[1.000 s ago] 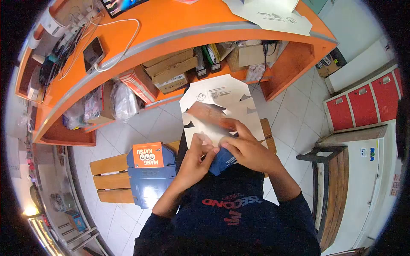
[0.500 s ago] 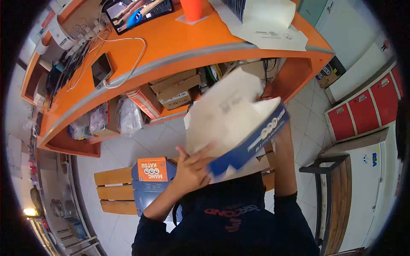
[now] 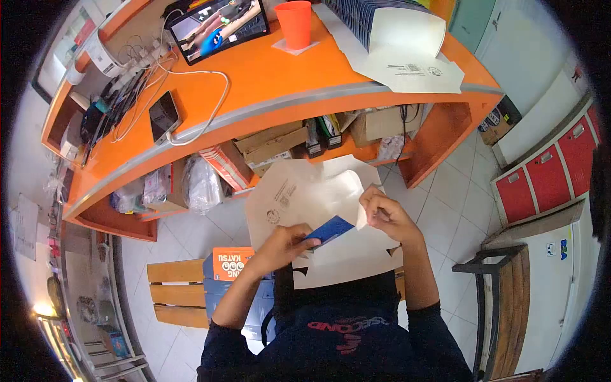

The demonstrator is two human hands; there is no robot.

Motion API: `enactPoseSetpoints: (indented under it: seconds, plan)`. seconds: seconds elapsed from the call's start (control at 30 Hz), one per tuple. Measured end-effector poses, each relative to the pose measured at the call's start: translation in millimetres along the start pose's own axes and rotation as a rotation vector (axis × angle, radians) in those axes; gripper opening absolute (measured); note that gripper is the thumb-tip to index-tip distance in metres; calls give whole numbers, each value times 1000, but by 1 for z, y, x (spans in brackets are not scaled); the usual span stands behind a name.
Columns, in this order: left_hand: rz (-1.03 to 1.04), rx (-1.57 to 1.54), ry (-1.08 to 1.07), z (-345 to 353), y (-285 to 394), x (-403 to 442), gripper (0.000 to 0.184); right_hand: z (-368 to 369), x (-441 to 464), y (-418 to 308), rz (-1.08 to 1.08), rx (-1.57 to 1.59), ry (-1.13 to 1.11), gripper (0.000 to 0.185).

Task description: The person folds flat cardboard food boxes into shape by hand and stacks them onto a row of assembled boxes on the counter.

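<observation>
A paperboard food box, white inside and blue outside, lies partly folded across my lap, its white side up with small printing at the left. My left hand is closed on a blue flap of the box, thumb on top. At the right, my right hand pinches the white edge beside that flap, its fingertips bent together. Left of my lap, blue boxes with an orange label rest on a slatted wooden bench.
An orange counter curves ahead, bearing a tablet, a phone, an orange cup and a stack of flat box blanks. Cartons and plastic bags fill its shelf. A wooden bench stands at right.
The box has come down from a raised, tilted position to lie flatter on my lap, white side up. My right hand has moved from its outer side to the inner edge.
</observation>
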State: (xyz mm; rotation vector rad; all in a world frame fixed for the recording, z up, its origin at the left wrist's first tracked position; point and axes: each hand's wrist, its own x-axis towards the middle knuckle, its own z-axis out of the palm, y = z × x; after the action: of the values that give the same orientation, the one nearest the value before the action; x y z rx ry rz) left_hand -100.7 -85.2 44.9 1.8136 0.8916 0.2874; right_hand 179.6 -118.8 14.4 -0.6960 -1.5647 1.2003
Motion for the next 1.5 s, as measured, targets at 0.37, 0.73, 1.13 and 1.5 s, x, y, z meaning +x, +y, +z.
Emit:
enactPoseSetpoints:
  seconds: [0.37, 0.73, 1.13, 1.5]
  plan:
    - [-70, -281, 126, 2, -9, 15, 20, 50, 37, -14, -50, -721, 495, 17]
    - [51, -200, 111, -5, 2, 19, 22, 48, 36, -21, -167, -854, 92, 18]
    - [8, -336, 395, 19, -2, 7, 26, 87, 6, 5, -509, -756, 358, 47]
    - [171, -1303, 666, 6, 69, -13, 31, 102, 35, -43, -595, -714, 228, 50]
